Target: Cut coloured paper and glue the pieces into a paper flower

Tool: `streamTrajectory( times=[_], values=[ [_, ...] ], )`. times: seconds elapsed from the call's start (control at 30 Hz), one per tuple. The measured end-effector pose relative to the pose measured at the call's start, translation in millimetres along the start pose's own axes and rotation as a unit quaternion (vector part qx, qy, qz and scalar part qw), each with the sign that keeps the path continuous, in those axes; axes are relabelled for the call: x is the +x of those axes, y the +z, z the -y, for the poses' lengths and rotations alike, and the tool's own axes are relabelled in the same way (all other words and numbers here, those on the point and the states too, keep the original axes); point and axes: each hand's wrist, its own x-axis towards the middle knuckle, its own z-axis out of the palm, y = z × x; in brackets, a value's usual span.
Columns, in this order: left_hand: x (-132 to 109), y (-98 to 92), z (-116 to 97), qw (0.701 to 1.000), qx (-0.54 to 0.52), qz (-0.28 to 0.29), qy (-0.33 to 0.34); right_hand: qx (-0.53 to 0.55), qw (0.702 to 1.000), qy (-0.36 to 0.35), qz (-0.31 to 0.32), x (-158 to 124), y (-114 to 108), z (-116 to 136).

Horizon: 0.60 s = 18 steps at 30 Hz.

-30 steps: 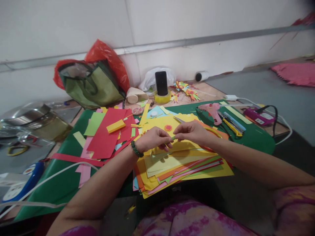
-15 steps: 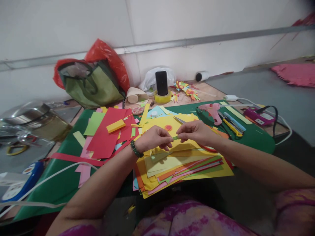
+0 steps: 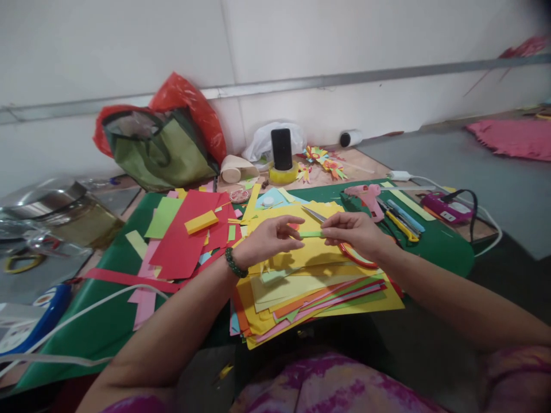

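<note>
Between the thumb and fingers of my right hand (image 3: 353, 232) is one end of a small green paper strip (image 3: 310, 234). The strip points left toward my left hand (image 3: 275, 236), whose thumb and fingers are spread apart; they appear not to grip it. Both hands are above a stack of yellow paper sheets (image 3: 297, 261). Scissors (image 3: 313, 214) with orange handles lie on the stack, partly hidden by my right hand. An orange paper circle (image 3: 294, 227) shows behind the strip, partly covered by my left fingers.
Red paper sheets (image 3: 183, 235) and scraps lie left on the green mat (image 3: 86, 338). To the right are a pink glue gun (image 3: 367, 198), a yellow cutter (image 3: 402, 225) and a purple power socket (image 3: 447, 207). Behind stand a phone (image 3: 281, 149) and paper flowers (image 3: 316, 155).
My left fingers have opened and drawn away from the green strip. My right hand keeps the strip, which now shows more of its length.
</note>
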Motion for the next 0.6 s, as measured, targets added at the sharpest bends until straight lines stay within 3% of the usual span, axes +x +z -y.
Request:
streamTrajectory(
  times=[0.2,0.4,0.6],
  values=[
    [0.2,9.8,7.5,0.998,-0.058,0.006,0.02,-0.011,0.999,-0.006,0.052,-5.4,16.1,-1.7],
    [0.3,5.9,6.4,0.998,-0.067,0.003,-0.006,-0.082,0.994,-0.053,0.04,-11.8,21.2,1.3],
    [0.2,9.6,3.7,0.997,-0.072,-0.042,0.0,-0.081,0.993,-0.012,0.086,-14.9,23.9,4.1]
  ],
)
